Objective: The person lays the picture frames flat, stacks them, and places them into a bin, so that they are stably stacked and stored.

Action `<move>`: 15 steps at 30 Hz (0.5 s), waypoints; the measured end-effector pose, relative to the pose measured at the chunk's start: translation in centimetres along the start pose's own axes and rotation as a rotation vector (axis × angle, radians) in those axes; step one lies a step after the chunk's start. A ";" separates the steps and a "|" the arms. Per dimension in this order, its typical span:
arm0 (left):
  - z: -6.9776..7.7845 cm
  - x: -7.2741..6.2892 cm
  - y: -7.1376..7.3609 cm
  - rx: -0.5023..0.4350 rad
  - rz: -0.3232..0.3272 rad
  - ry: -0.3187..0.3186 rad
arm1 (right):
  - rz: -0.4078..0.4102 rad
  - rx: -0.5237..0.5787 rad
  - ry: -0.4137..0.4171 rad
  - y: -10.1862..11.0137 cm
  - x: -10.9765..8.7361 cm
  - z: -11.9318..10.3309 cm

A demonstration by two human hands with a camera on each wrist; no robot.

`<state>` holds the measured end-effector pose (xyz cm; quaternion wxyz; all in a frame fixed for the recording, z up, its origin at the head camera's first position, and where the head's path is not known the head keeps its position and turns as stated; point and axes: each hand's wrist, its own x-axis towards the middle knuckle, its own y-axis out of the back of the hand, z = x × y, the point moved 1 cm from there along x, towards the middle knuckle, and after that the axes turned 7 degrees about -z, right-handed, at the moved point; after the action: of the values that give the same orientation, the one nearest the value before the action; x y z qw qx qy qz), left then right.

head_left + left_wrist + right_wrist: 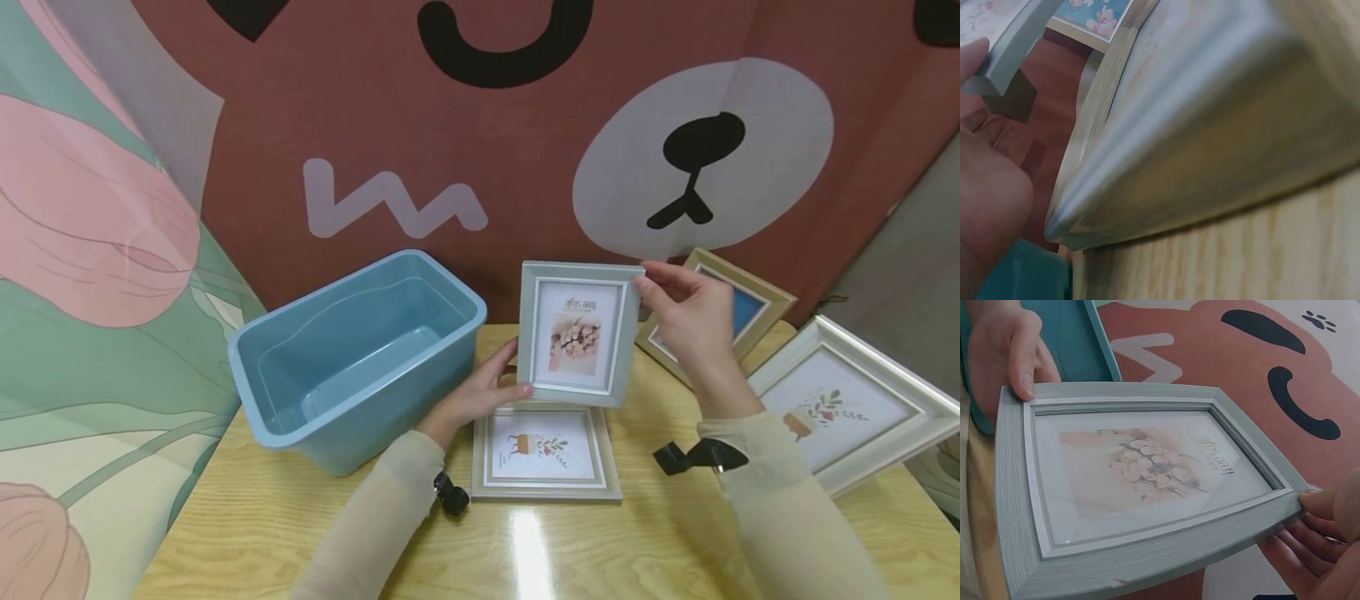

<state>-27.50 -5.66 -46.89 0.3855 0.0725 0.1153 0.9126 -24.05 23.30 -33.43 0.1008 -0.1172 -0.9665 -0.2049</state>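
"What do you have there?"

"I have the gray-green frame point(579, 329). My right hand point(692, 321) pinches its right side, up near the top, thumb in front. My left hand point(482, 393) pinches the bottom left corner, thumb in front too."

"Where is it?"

"I hold it up over the desk point(225, 525), to the right of the blue tub point(397, 408). The front has pink flowers point(1147, 469) on it."

"What else do you see?"

"One pale gold frame point(543, 450) lies flat, just nearer to me. On the far right is a tan frame point(753, 310) with some blue inside. Nearer on the right is a big silver frame point(855, 400), partly behind my right arm point(787, 500)."
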 end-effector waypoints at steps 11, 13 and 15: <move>-0.3 -0.5 0.1 -0.043 0.005 -0.032 | -0.009 -0.003 0.016 -0.2 -0.6 -0.5; -0.3 -0.6 0.1 -0.037 0.013 -0.029 | -0.005 0.001 0.020 -0.2 -0.6 -0.5; -0.3 -0.7 0.1 -0.033 0.024 -0.032 | -0.002 -0.002 0.018 -0.2 -0.7 -0.5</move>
<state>-27.17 -6.25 -47.21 0.3775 0.0819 0.0934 0.9176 -23.41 22.77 -33.21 0.1091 -0.1146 -0.9655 -0.2069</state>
